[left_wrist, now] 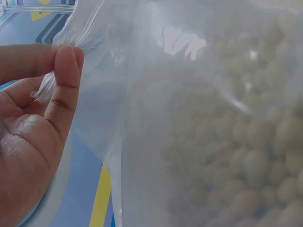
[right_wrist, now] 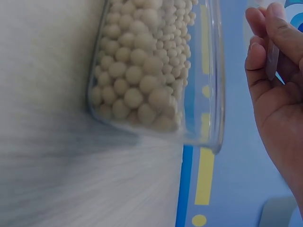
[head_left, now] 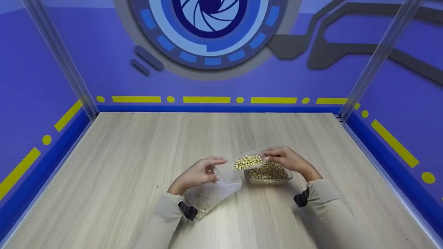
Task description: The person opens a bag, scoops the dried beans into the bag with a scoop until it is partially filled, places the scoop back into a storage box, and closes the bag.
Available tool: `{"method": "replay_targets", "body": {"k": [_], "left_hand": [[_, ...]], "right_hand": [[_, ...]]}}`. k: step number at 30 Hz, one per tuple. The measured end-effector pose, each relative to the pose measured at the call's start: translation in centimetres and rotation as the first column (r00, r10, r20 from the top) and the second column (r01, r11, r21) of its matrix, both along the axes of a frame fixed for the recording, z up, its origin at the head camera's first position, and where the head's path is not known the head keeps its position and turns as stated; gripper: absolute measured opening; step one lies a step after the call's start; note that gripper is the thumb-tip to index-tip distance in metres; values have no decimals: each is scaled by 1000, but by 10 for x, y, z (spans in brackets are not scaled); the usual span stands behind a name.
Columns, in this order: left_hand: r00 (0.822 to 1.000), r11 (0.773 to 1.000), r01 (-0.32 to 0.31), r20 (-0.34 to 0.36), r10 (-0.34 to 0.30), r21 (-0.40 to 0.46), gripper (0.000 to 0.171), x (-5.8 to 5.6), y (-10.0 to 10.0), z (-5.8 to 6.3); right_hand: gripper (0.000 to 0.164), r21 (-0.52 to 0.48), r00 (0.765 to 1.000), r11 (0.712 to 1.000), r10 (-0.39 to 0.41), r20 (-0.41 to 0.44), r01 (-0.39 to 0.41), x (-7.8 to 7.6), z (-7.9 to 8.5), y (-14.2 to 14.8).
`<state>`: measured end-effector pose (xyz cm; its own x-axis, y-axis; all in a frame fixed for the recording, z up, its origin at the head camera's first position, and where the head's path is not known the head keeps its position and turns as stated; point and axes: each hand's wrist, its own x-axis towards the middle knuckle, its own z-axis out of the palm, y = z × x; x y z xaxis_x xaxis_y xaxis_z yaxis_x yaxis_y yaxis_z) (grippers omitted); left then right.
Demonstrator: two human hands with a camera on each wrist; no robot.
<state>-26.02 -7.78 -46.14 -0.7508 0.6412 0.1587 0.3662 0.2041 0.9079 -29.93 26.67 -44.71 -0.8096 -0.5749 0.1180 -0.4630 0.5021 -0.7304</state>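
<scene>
Scoop (head_left: 255,152) lengthwise leftward, toward bag (head_left: 229,185)

Bright, even light leaves soft shadows on the counter (head_left: 138,148) behind the hands (head_left: 285,159). The dimmer left wrist view has white glare on the bag (left_wrist: 147,142) beside the left hand (left_wrist: 35,123) and hazy beans (left_wrist: 251,175) inside; the right wrist view shows the counter blurred.

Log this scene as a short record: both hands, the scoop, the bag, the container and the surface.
Left hand: pinches the edge of the clear bag
Right hand: grips the scoop
Scoop: loaded with round, pale beans; beside the bag's upper end in the head view
Bag: beans gathered toward its lower end
Container: clear-walled, holding beans
Surface: light wood-grain table
</scene>
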Motion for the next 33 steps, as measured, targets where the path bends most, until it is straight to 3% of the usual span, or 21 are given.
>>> {"method": "replay_targets", "body": {"k": [11, 24, 33], "left_hand": [[1000, 1000, 1, 3, -1, 8, 56, 1, 1, 2], [1000, 1000, -7, 27, 7, 0, 56, 1, 1, 2], [1000, 1000, -6, 21, 6, -6, 56, 1, 0, 3]], "right_hand": [[33, 19, 999, 999, 39, 13, -39, -2, 3, -10], [29, 74, 995, 994, 79, -55, -75, -3, 10, -15], [28, 105, 996, 993, 67, -50, -62, -4, 14, -18]]}}
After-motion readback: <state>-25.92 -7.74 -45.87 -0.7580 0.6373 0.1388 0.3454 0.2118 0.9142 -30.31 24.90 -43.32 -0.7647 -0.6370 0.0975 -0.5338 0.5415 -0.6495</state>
